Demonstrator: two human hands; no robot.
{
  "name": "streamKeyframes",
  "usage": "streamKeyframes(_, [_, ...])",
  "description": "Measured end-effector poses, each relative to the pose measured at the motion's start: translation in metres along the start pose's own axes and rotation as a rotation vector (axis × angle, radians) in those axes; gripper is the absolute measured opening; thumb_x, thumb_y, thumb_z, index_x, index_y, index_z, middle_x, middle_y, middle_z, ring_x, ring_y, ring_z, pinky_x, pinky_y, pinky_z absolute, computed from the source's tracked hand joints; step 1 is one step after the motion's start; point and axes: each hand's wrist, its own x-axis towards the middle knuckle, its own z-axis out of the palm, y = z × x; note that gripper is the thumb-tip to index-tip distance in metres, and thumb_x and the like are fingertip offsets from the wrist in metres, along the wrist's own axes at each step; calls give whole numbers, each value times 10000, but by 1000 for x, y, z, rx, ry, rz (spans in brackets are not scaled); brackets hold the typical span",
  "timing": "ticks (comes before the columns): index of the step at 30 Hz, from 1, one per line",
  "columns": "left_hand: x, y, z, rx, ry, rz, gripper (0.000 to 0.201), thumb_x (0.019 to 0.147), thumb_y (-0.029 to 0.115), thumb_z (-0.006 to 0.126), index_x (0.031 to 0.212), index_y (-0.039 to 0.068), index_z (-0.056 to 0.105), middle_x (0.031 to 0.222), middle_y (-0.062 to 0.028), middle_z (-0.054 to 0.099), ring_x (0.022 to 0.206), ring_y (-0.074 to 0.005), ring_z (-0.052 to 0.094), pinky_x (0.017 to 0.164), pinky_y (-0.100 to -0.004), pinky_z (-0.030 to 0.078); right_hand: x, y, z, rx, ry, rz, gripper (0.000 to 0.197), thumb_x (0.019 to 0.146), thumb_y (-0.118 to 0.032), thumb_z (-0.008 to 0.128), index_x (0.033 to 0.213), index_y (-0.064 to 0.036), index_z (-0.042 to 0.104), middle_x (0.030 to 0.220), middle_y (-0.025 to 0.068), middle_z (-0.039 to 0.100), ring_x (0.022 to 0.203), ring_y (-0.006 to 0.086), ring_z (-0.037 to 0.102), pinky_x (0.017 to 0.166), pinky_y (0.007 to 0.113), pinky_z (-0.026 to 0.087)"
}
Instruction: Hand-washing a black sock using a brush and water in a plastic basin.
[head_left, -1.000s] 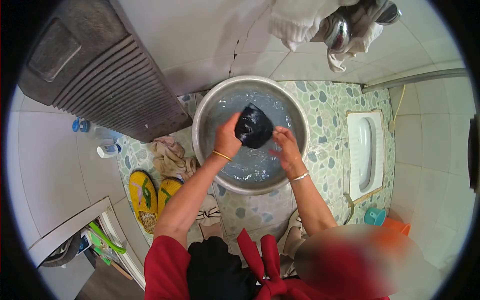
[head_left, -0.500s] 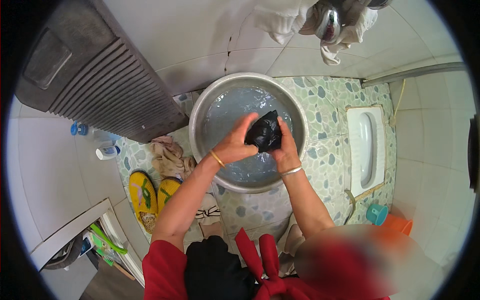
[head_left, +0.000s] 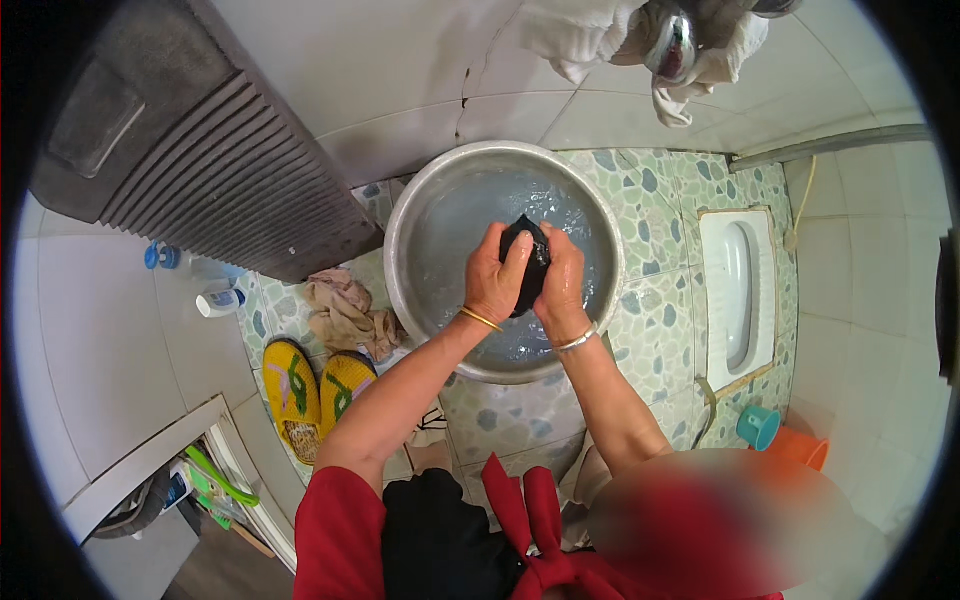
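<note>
A wet black cloth (head_left: 531,272), bunched into a lump, is squeezed between my two hands over a round metal basin (head_left: 398,215). My left hand (head_left: 493,275), with a gold bangle at its wrist, wraps the cloth's left side. On the other side my right hand (head_left: 562,275), wearing a silver bangle, presses against it with bent fingers. Greyish water (head_left: 445,225) with bright ripples fills part of the basin below. The fingertips under the cloth are hidden.
A ridged dark washboard slab (head_left: 230,160) leans at the left. Near it lie a crumpled beige cloth (head_left: 345,310), yellow slippers (head_left: 292,395) and a white bottle (head_left: 220,302). To the right are a squat toilet (head_left: 738,298), a teal cup (head_left: 759,428) and an orange bucket (head_left: 800,447).
My hands have come closer together, squeezing the black cloth from a wider, rounder bundle into a narrow upright lump. The view has shifted slightly.
</note>
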Motion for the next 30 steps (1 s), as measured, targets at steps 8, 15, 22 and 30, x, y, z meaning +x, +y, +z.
streamKeyframes(8, [7,-3,3,-124,-2,-39,369,885,360,458,823,5,537,717,-94,562,672,-135,505,634,-310,424,8,3,-4,-122,-51,-69,213,799,-164,493,637,-37,547,619,-22,486,569,69,430,501,262,358])
streamKeyframes(15, [2,-20,-18,-419,9,-484,442,894,483,375,876,79,555,828,-1,551,739,-99,540,677,-277,454,22,45,-8,-629,-208,-358,316,828,-213,433,657,43,505,594,145,474,590,169,454,582,364,404])
streamKeyframes(22, [8,-10,-26,-567,-187,-672,482,887,477,390,1082,52,508,1058,-58,552,975,-189,552,797,-315,469,11,27,-10,-187,-149,-101,321,787,-257,512,629,13,582,618,25,544,630,107,469,551,297,401])
streamKeyframes(30, [41,32,-75,-330,-817,-519,545,886,500,376,1321,173,348,1311,-95,406,1239,-250,336,992,-478,290,5,-174,-109,-397,-479,260,653,668,-526,687,1056,-11,582,1001,102,628,919,230,607,840,358,465])
